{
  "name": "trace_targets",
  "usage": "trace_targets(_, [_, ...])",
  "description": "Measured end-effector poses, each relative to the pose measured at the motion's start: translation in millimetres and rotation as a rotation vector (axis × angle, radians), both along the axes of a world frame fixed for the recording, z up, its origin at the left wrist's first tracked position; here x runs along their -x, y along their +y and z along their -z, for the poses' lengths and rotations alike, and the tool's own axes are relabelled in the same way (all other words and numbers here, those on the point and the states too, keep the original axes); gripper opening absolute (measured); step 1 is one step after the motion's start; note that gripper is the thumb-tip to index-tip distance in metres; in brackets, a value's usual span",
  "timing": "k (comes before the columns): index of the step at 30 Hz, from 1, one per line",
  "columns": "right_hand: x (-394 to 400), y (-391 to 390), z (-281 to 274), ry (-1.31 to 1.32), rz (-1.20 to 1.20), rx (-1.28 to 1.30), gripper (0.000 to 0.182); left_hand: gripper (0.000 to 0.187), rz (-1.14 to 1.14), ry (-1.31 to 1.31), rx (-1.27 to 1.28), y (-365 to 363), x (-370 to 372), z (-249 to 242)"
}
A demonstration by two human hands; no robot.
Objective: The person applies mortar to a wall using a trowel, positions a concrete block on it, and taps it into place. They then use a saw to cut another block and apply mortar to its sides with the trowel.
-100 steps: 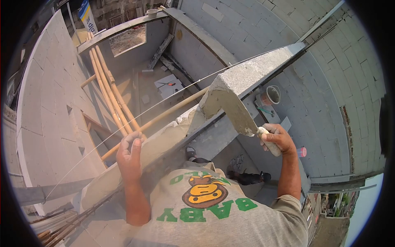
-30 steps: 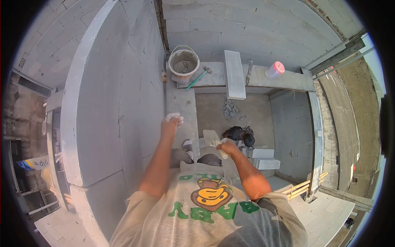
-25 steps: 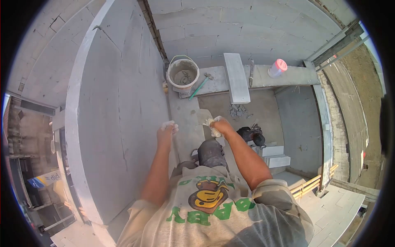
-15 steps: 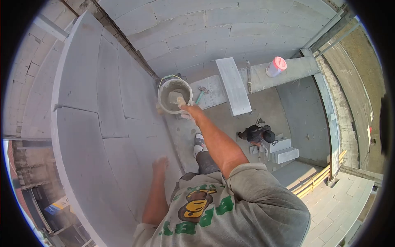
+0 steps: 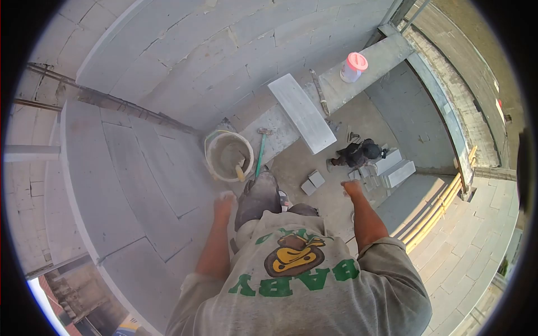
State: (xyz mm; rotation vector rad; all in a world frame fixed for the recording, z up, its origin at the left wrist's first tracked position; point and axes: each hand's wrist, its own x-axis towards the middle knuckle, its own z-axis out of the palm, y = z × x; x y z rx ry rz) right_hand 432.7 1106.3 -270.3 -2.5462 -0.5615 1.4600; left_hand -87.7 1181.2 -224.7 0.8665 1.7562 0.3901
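Observation:
My left hand (image 5: 224,201) is beside the grey block wall on the left, below the bucket, its pale, dusty fingers loosely apart and holding nothing visible. On the other side of my body, my right hand (image 5: 353,189) hangs in the air, empty, fingers slightly spread. A white bucket (image 5: 208,158) holds grey mortar. Inside it leans a trowel (image 5: 240,172), its wooden handle near the rim and its blade partly hidden. Right of the bucket stands a hammer (image 5: 261,150) with a green handle, its head resting on the ledge.
A long pale block (image 5: 302,113) lies across the ledge, with a worn bar (image 5: 319,92) and a pink-lidded jug (image 5: 353,68) beyond it. Lower down, a co-worker (image 5: 358,154) crouches by stacked blocks (image 5: 399,171). Yellow poles (image 5: 440,207) lean at the right.
My right hand has let go of the trowel, leaving it in the bucket, and swung out to the right. My left hand stays by the wall. The view has turned and my body is closer to the bucket.

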Motion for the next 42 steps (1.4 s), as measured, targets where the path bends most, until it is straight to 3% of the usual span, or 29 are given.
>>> trace_targets(2, [-24,-27,14,-0.100,0.133,-0.082,0.031,0.027,0.042,-0.010,0.003,38,-15,-2])
trace_targets(5, [-15,-45,-24,-0.013,0.309,-0.096,0.024,0.027,0.209,0.026,-0.111,96,-20,45])
trace_targets(8, [13,-64,-27,0.025,0.495,-0.074,0.024,0.026,0.304,-0.046,-0.095,155,-48,58])
trace_targets(10, [32,-89,10,-0.008,0.459,-0.006,0.025,0.025,0.361,-0.087,0.018,200,-92,38])
trace_targets(11, [50,-82,-6,0.049,0.533,0.041,0.026,0.025,0.407,-0.092,0.025,223,-104,51])
trace_targets(12, [62,-115,49,-0.005,0.426,0.065,0.029,0.025,0.465,0.008,-0.031,245,-112,77])
trace_targets(14, [94,-68,-22,0.196,0.718,0.121,0.031,0.029,0.541,0.209,-0.036,292,-133,132])
trace_targets(15, [103,-61,-20,0.289,0.770,0.146,0.033,0.029,0.559,0.201,-0.017,313,-151,140])
trace_targets(17, [107,-29,-28,0.358,0.790,0.218,0.033,0.038,0.566,0.171,-0.250,346,-180,153])
trace_targets(20, [85,46,-19,0.401,0.798,0.208,0.036,0.052,0.548,0.101,-0.237,415,-198,215])
trace_targets(21, [77,69,-9,0.408,0.839,0.171,0.037,0.052,0.599,0.197,-0.216,439,-213,208])
trace_targets(22, [66,91,8,0.426,0.896,0.121,0.040,0.053,0.659,0.294,-0.190,465,-233,200])
trace_targets(23, [55,112,29,0.440,0.959,0.074,0.043,0.055,0.622,0.229,-0.118,491,-235,226])
trace_targets(24, [48,131,48,0.433,1.021,0.040,0.041,0.057,0.577,0.234,0.011,516,-263,206])
trace_targets(27, [28,172,131,0.425,1.130,0.045,0.045,0.066,0.690,0.406,-0.107,593,-277,284])
trace_targets(29, [20,181,199,0.411,1.179,0.024,0.052,0.076,0.915,0.531,-0.158,642,-270,352])
trace_targets(30, [18,184,234,0.376,1.200,0.009,0.059,0.083,0.801,0.581,-0.140,658,-280,379])
trace_targets(32, [8,190,307,0.300,1.238,-0.019,0.072,0.088,0.818,0.613,0.042,693,-296,424])
trace_targets(37, [-13,187,451,0.241,1.364,-0.256,0.093,0.096,0.920,0.503,-0.077,696,-331,508])
trace_targets(42, [-10,198,500,0.320,1.521,-0.386,0.091,0.102,0.611,0.082,0.040,670,-346,556])
